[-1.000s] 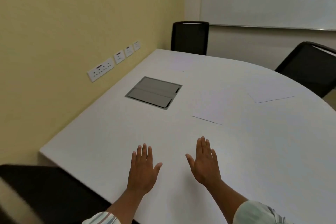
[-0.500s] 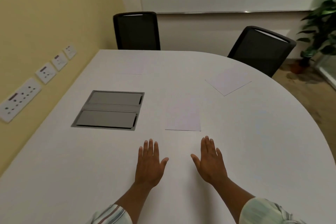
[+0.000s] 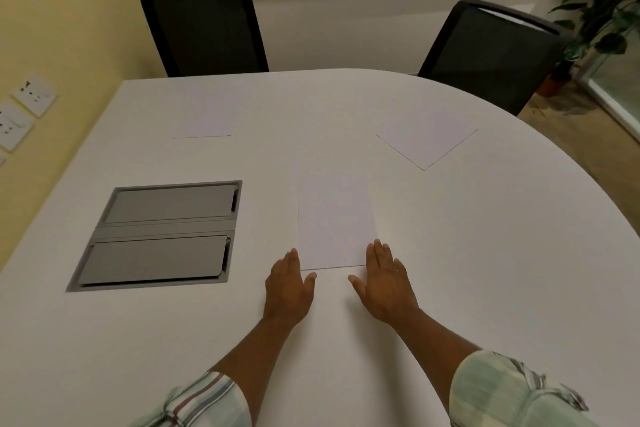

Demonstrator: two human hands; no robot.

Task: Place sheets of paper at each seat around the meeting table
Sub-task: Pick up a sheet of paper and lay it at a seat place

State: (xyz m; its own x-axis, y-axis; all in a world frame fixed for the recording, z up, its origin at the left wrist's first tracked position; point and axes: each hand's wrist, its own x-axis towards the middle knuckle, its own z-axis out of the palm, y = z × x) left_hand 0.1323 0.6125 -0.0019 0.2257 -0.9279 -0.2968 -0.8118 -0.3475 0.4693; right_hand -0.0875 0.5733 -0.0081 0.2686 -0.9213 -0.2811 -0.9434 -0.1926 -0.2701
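I see my left hand (image 3: 288, 288) and right hand (image 3: 385, 282) spread flat, palms down and holding nothing, at the near corners of the nearest sheet (image 3: 335, 222) on the white table (image 3: 485, 253). Two more sheets lie farther off, one (image 3: 204, 121) before the left chair (image 3: 204, 26), one (image 3: 427, 139) before the right chair (image 3: 485, 52). A grey cable hatch (image 3: 159, 234) sits left of my hands.

Three sheets of paper lie on the table (image 3: 485, 270): a near sheet (image 3: 334, 224) between the fingertips, a left far sheet (image 3: 204, 123) and a right far sheet (image 3: 427, 139) beyond them. Two chairs, the left chair (image 3: 204, 28) and right chair (image 3: 488, 52), stand farther off. One cable box (image 3: 162, 236) sits left of the fingers.
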